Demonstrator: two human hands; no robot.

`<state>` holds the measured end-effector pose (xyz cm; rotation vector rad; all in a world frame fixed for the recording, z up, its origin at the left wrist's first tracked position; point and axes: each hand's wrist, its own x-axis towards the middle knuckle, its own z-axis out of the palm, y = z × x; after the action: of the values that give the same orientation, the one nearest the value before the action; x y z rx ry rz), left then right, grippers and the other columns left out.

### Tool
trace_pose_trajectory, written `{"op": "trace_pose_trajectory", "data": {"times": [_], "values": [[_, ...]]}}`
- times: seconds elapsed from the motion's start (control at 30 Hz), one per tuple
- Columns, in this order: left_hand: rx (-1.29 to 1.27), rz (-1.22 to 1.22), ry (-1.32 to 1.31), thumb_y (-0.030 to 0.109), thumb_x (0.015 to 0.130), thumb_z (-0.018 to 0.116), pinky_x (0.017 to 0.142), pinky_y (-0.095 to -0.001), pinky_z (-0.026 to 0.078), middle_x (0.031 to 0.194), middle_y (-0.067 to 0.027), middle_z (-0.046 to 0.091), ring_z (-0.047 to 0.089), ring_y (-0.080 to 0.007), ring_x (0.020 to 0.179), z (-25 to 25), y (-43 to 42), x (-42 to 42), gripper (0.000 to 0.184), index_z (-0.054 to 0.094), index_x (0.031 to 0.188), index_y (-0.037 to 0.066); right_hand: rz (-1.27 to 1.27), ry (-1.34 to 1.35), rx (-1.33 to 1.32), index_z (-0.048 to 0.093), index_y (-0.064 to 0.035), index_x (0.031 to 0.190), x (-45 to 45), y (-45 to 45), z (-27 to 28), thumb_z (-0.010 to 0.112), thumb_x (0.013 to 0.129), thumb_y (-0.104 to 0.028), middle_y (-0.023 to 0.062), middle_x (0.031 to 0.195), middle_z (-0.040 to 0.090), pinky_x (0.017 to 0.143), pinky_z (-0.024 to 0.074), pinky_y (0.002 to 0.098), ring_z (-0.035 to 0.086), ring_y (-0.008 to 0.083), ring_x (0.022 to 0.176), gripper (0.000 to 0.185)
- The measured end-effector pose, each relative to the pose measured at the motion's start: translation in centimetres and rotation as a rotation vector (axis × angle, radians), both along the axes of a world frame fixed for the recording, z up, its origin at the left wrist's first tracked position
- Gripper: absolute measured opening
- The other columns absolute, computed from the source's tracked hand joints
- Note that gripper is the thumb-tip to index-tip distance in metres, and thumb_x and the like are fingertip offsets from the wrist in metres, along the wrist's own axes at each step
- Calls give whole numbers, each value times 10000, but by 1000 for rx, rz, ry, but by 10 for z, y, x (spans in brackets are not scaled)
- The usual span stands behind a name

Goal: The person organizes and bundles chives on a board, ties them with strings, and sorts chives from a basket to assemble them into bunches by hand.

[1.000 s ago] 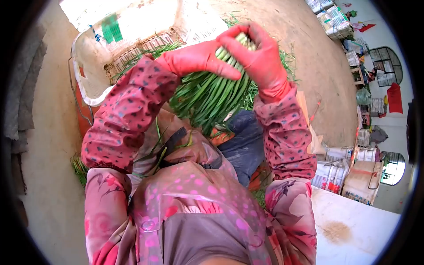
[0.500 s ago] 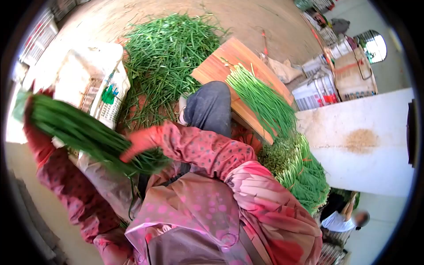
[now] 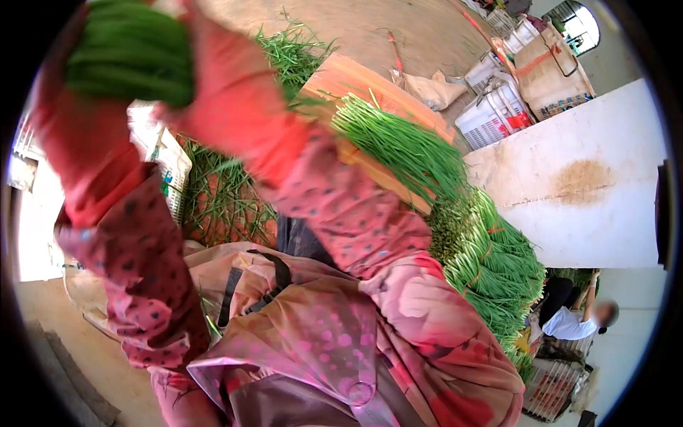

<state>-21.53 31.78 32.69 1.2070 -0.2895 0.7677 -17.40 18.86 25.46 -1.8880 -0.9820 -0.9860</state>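
Both my hands wear red rubber gloves, blurred by motion. A thick bundle of green stalks (image 3: 131, 53) is raised between them at the upper left. My left hand (image 3: 89, 135) is pressed round its left and lower side. On the bundle's right side is my right hand (image 3: 231, 89), gripping it. Loose green stalks (image 3: 402, 142) lie on a wooden board (image 3: 384, 89) right of my right arm. Below the board, tied green bundles (image 3: 498, 263) are stacked.
Loose greens (image 3: 224, 192) cover the floor behind my arms, beside a white crate (image 3: 173, 174). A white panel (image 3: 562, 171) stands at the right. White baskets (image 3: 494, 107) are at the upper right. A person (image 3: 573, 320) is at the lower right.
The bundle has risen from the left middle to the upper left, with my right hand moving up to it. The view has shifted, and the pile of loose greens is largely hidden by my arms.
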Motion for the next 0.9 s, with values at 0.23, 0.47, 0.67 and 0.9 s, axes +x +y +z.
{"op": "trace_pose_trajectory", "data": {"times": [0.23, 0.47, 0.67, 0.9], "values": [[-265, -829, 24, 234, 887, 615, 964, -369, 448, 1166, -115, 607, 568, -205, 1100, -42, -146, 71, 420, 547, 1235, 8, -341, 596, 100, 530, -21, 1173, -3, -199, 17, 762, 694, -161, 142, 995, 663, 788, 514, 341, 655, 232, 900, 551], [582, -549, 516, 147, 859, 608, 743, -285, 493, 994, -81, 681, 623, -144, 882, -212, -202, 159, 279, 648, 1117, 49, -378, 1204, 501, 587, 0, 1144, -57, -349, -103, 736, 753, -57, 65, 986, 663, 760, 522, 300, 628, 142, 852, 422], [1122, -386, 323, 105, 796, 570, 830, -411, 490, 1016, -155, 659, 608, -326, 988, -306, -260, 212, 289, 674, 1063, 143, -377, 1473, 803, 572, 20, 1170, -136, -358, -184, 700, 770, 20, 71, 1039, 655, 757, 527, 294, 632, 152, 844, 420], [1825, -341, 105, 107, 715, 547, 855, -443, 465, 1023, -101, 614, 573, -353, 1002, -349, -299, 235, 344, 681, 1021, 191, -488, 1572, 915, 554, 13, 1197, -159, -345, -222, 714, 752, 32, 65, 1110, 646, 817, 495, 287, 609, 146, 935, 473]]}}
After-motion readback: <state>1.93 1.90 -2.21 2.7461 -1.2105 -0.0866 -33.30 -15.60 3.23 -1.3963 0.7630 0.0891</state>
